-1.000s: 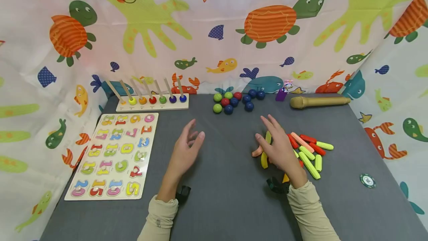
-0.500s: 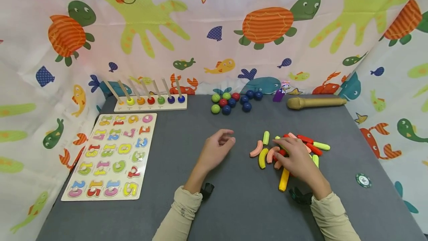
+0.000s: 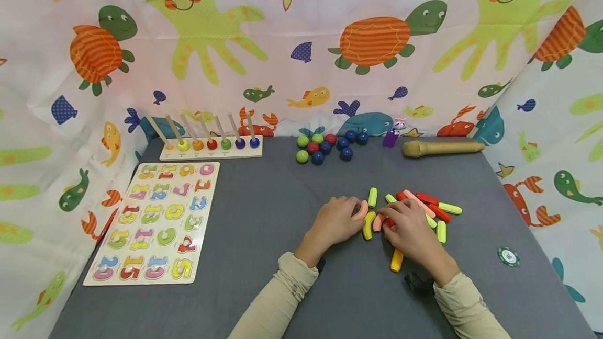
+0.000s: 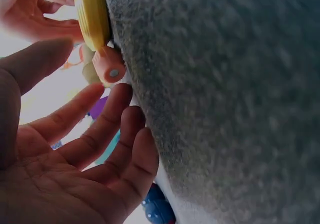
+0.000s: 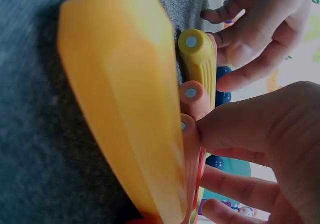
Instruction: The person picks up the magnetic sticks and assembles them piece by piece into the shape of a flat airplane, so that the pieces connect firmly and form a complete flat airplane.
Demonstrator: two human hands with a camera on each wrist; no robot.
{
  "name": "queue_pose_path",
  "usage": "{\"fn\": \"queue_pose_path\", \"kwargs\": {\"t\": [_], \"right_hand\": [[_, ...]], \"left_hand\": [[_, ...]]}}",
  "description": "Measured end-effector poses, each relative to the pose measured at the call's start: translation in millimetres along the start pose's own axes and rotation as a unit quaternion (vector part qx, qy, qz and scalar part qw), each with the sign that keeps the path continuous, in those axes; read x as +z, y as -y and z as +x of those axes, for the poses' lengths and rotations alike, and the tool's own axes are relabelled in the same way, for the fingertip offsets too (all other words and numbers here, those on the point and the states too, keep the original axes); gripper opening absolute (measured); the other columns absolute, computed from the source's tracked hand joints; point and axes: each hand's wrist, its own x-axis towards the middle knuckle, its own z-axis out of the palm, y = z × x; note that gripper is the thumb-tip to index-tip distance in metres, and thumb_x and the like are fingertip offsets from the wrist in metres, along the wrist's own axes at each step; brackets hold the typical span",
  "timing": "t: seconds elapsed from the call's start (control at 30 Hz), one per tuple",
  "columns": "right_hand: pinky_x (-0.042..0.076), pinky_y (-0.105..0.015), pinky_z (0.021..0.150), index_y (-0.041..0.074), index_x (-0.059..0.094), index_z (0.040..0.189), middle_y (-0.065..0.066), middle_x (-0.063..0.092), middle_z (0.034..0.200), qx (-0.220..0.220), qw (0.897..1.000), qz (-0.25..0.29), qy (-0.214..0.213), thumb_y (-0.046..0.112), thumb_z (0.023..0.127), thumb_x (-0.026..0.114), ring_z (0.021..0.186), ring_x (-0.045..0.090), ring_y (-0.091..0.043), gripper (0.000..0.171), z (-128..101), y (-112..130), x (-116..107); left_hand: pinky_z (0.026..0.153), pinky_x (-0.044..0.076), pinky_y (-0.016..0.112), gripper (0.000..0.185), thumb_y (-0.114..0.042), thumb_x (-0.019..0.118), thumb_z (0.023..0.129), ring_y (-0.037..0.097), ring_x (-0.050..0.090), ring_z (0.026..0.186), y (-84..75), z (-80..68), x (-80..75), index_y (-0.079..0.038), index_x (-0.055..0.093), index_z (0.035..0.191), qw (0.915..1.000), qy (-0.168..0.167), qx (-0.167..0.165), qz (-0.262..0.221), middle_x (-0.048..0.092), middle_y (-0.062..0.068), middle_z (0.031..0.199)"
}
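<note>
Grey felt desk (image 3: 282,286): the left hand (image 3: 336,221), fingers relaxed, touches a curved pink piece (image 3: 360,210) lying just right of it, while the right hand (image 3: 407,229) presses loosely on the coloured sticks (image 3: 438,212) beside.

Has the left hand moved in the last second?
Yes. The left hand has moved right, away from the number puzzle board, reaching the colored sticks.

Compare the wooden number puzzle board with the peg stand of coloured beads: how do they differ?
The number puzzle board lies flat, nearer the person; the peg stand sits behind it with slanted pegs. The board holds coloured numerals; the stand holds one bead per peg. Both are pale wood on the grey table.
</note>
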Motion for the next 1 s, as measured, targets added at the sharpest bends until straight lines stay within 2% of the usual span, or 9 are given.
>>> {"fn": "queue_pose_path", "kwargs": {"t": [0.13,0.27,0.43,0.6,0.67,0.77,0.83,0.9,1.0], "right_hand": [[0.042,-0.06,0.092,0.003,0.081,0.106,-0.017,0.073,0.104,0.032,0.999,0.002,0.023,-0.004,0.079,0.079,0.099,0.059,-0.04,0.027,1.9,3.6,-1.3],[0.041,-0.064,0.095,0.004,0.081,0.109,-0.018,0.07,0.108,0.058,0.997,0.002,0.044,-0.001,0.082,0.08,0.103,0.055,-0.043,0.028,2.8,4.0,-1.7],[0.04,-0.063,0.095,0.005,0.081,0.106,-0.018,0.068,0.106,0.065,0.997,0.0,0.048,-0.001,0.081,0.079,0.103,0.053,-0.043,0.025,4.1,3.5,2.4],[0.04,-0.06,0.096,0.004,0.078,0.098,-0.017,0.069,0.103,0.05,0.999,-0.002,0.02,-0.007,0.077,0.076,0.101,0.056,-0.041,0.024,7.7,4.9,5.7],[0.04,-0.059,0.094,0.003,0.075,0.095,-0.016,0.069,0.098,0.034,0.999,-0.003,0.006,-0.009,0.076,0.077,0.096,0.058,-0.04,0.023,10.0,5.3,6.9],[0.039,-0.055,0.091,0.004,0.072,0.092,-0.011,0.068,0.089,0.019,1.0,-0.002,-0.015,-0.008,0.077,0.081,0.086,0.056,-0.035,0.021,14.0,6.2,7.5],[0.039,-0.053,0.087,0.005,0.069,0.089,-0.007,0.065,0.082,0.02,1.0,-0.001,-0.022,-0.005,0.078,0.086,0.083,0.052,-0.032,0.023,16.2,7.1,6.3],[0.039,-0.052,0.085,0.006,0.067,0.089,-0.005,0.061,0.077,0.029,0.999,0.008,-0.019,-0.002,0.08,0.089,0.083,0.051,-0.032,0.024,18.4,8.7,4.3],[0.041,-0.05,0.082,0.006,0.067,0.093,-0.001,0.059,0.077,0.064,0.997,0.044,0.0,0.001,0.085,0.088,0.091,0.052,-0.034,0.024,21.4,12.1,0.2]], "left_hand": [[0.085,0.051,0.04,0.035,-0.044,0.077,0.099,0.022,0.058,0.095,-2.0,-0.2,2.7,-0.018,0.071,0.122,0.9982,0.02,-0.007,0.056,0.066,0.001,0.107],[0.088,0.048,0.04,0.035,-0.044,0.077,0.1,0.021,0.055,0.095,-3.1,0.7,4.5,-0.019,0.069,0.123,0.9977,0.025,-0.018,0.06,0.065,0.0,0.11],[0.086,0.047,0.039,0.022,-0.037,0.076,0.099,0.021,0.054,0.091,-3.3,2.8,7.3,-0.02,0.068,0.111,0.997,0.019,-0.031,0.068,0.061,-0.001,0.1],[0.076,0.049,0.04,0.026,-0.037,0.066,0.107,0.024,0.057,0.08,-0.6,6.2,8.9,-0.015,0.063,0.092,0.9962,-0.002,-0.01,0.087,0.057,0.001,0.082],[0.07,0.048,0.036,0.028,-0.033,0.065,0.108,0.022,0.056,0.072,3.6,6.7,8.0,-0.014,0.063,0.088,0.9981,-0.008,-0.007,0.061,0.054,0.001,0.076],[0.062,0.045,0.03,0.021,-0.025,0.068,0.107,0.017,0.054,0.065,12.4,3.9,1.3,-0.01,0.066,0.092,0.9991,0.001,-0.019,-0.037,0.054,0.0,0.074],[0.062,0.045,0.028,0.017,-0.024,0.069,0.107,0.013,0.055,0.066,19.8,0.3,-5.0,-0.008,0.069,0.1,0.993,0.007,-0.035,-0.113,0.057,-0.001,0.078],[0.065,0.047,0.028,0.019,-0.025,0.067,0.108,0.012,0.057,0.071,28.3,-5.0,-13.0,-0.006,0.071,0.109,0.9826,0.002,-0.047,-0.179,0.062,-0.001,0.084],[0.072,0.051,0.031,0.027,-0.03,0.063,0.11,0.012,0.06,0.079,43.2,-14.2,-23.5,-0.006,0.073,0.118,0.9686,-0.018,-0.049,-0.243,0.067,0.0,0.094]]}}
